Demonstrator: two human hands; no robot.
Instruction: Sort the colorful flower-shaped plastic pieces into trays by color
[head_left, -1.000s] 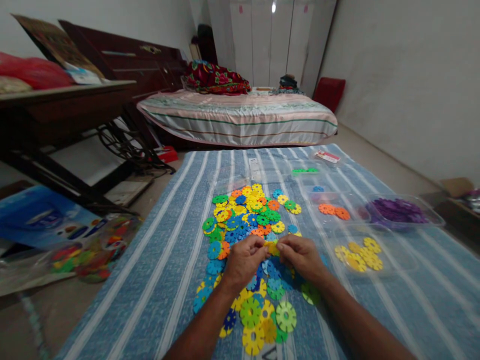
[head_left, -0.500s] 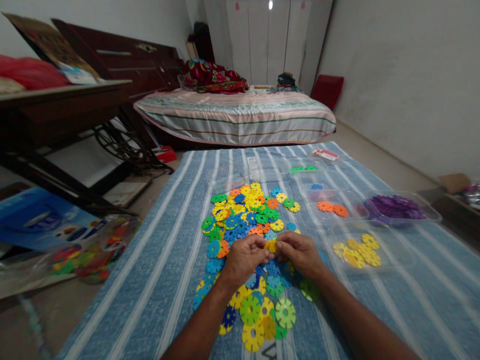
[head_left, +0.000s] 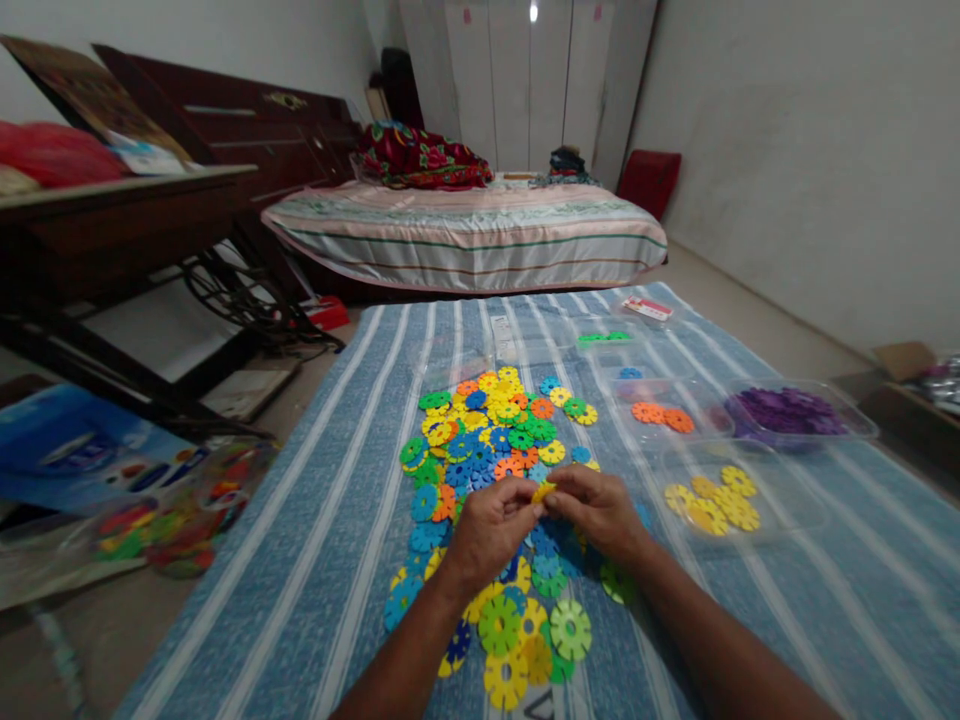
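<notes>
Since the earlier frame, the fingers of both hands have been drawing closer around the yellow piece [head_left: 543, 492], which is now showing less of itself between them. The left hand [head_left: 487, 520] is pinching its left side and the right hand [head_left: 600, 505] its right side, so neither is lying nearer; the piece is slanting upward towards the right hand, and whether it is one disc or several stacked, I cannot tell. Beneath and beyond both hands, a pile of mixed discs [head_left: 484, 445] is spreading over the striped cloth [head_left: 315, 490]. Rightward of the right hand, a clear container [head_left: 791, 505] is holding yellow discs [head_left: 739, 498].
</notes>
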